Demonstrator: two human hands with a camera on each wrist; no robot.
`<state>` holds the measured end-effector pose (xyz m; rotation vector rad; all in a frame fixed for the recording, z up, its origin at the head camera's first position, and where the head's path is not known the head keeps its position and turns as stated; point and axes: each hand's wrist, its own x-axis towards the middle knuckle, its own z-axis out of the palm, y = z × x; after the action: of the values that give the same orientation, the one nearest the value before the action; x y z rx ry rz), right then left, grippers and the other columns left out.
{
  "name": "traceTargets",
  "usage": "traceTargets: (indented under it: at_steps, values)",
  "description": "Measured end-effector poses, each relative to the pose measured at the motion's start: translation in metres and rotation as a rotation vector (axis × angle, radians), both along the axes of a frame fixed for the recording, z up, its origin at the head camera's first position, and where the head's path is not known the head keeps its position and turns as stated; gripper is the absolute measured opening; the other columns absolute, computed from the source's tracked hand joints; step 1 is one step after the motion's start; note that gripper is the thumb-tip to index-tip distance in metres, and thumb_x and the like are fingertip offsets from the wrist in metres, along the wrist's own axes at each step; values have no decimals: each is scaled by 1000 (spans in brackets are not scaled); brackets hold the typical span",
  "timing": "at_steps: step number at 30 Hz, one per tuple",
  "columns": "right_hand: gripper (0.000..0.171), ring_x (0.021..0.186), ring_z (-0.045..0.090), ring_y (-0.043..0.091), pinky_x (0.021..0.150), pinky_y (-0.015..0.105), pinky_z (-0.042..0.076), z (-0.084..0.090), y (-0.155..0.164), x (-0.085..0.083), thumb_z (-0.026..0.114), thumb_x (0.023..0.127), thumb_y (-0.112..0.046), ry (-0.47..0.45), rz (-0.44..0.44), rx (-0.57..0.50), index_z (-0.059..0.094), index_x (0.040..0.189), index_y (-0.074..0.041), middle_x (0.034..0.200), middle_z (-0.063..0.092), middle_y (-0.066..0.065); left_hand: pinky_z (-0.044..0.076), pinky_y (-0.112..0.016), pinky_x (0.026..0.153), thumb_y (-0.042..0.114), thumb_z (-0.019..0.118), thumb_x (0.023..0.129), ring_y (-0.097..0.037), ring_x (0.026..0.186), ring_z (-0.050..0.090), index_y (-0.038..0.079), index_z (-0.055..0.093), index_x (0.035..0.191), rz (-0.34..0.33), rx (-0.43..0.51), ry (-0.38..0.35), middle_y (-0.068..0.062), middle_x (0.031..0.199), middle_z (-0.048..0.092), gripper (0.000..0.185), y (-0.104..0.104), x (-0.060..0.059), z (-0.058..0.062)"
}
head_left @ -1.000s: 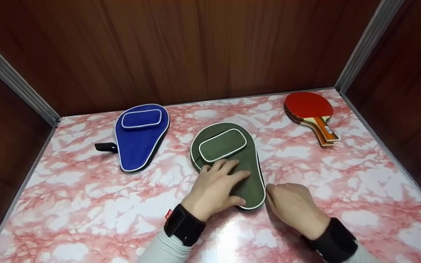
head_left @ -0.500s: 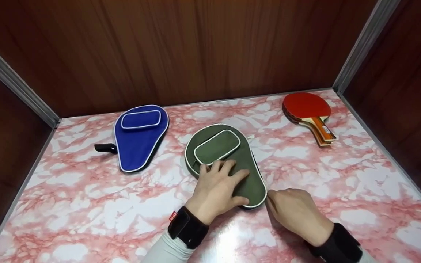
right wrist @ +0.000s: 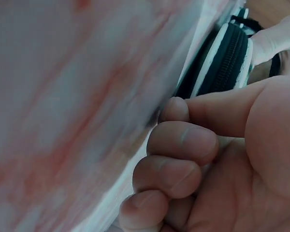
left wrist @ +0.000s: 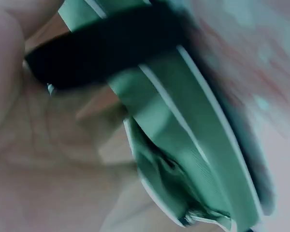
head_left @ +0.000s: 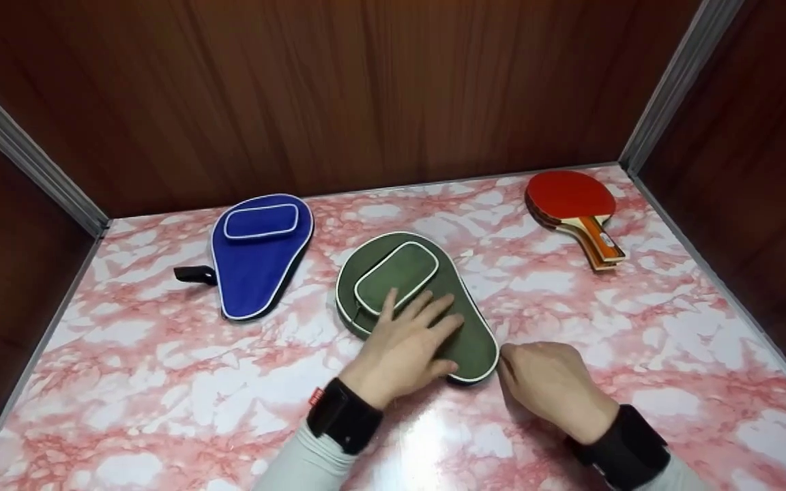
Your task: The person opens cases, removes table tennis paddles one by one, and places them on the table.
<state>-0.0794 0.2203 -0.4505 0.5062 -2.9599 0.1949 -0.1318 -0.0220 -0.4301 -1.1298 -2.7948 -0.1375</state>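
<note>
A green table tennis bat case [head_left: 471,344] with white piping and a front pocket lies tilted in the middle of the table. My left hand [head_left: 403,351] rests on it with fingers spread, across the pocket's lower edge. At the case's narrow lower right end, my right hand [head_left: 548,382] pinches with thumb and forefinger, the other fingers curled. The right wrist view shows this pinch at the end of the zip [right wrist: 227,58]; the zip pull itself is hidden by the fingertips. Green fabric and a dark, blurred band [left wrist: 111,46] fill much of the left wrist view.
A blue bat case [head_left: 250,273] lies at the back left, with a black handle [head_left: 195,274] sticking out beside it. Stacked red bats [head_left: 570,198] with wooden handles lie at the back right. Brown panels [head_left: 366,95] wall in the marbled table [head_left: 161,389].
The green case has turned anticlockwise, its wide end swinging left. My left fingers have spread and reach over the pocket edge. My right hand stays at the narrow end, shifting only slightly.
</note>
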Motion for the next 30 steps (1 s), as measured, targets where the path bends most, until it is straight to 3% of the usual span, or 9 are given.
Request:
traceTargets:
  at_steps: [3,9,21,30]
  values:
    - [33,56,62,30,53,49,50,0,2,-7,67,105,-18,5,-14,0,56,74,-17,60,55,2,29,-76,121,47,79,100,-30,158,43,34,60,159,-1,38,-39,-1,172,46,64,-8,-6,-1]
    - [32,57,63,34,52,51,51,-1,5,-15,68,103,-16,39,-49,-6,57,74,-15,60,56,4,38,-81,111,45,81,99,-30,152,50,38,63,157,45,83,7,-2,167,53,62,-4,-6,-4]
    - [45,51,58,28,50,51,48,2,-6,4,64,108,-21,-50,-10,3,51,64,-19,55,50,0,40,-80,111,44,82,99,-31,152,50,39,62,157,67,49,1,-3,167,52,62,-3,-7,-1]
    - [42,47,55,23,49,45,45,-3,-26,17,70,99,-18,63,88,48,50,62,-19,52,47,-2,40,-80,110,41,83,99,-31,151,51,37,63,156,58,65,13,-4,165,54,61,-3,-7,-2]
